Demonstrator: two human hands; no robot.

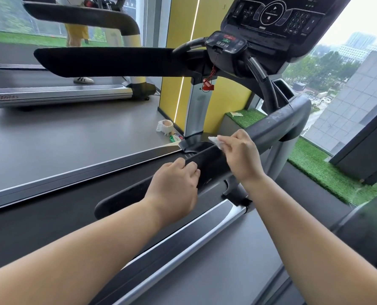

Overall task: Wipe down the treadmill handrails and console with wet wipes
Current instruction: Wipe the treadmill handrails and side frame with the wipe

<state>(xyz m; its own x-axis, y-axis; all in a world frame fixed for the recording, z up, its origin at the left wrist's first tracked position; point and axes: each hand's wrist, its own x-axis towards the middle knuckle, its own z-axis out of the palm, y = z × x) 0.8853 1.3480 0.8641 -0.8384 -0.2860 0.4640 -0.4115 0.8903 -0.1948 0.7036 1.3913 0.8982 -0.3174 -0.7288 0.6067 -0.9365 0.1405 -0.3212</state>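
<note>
Head view, right hand (240, 156) pinching wipe (215, 142), left hand (174, 184) gripping handrail (277, 124)

Both arms outstretched, left hand (174, 186) grips handrail (275, 126), right hand (241, 155) pinches wipe (216, 142).

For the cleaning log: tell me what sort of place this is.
Most likely a gym. A black treadmill console with a keypad stands ahead, a second silver-and-black treadmill sits to the left, and the right hand holds a white wet wipe against a dark grey handrail.
</note>
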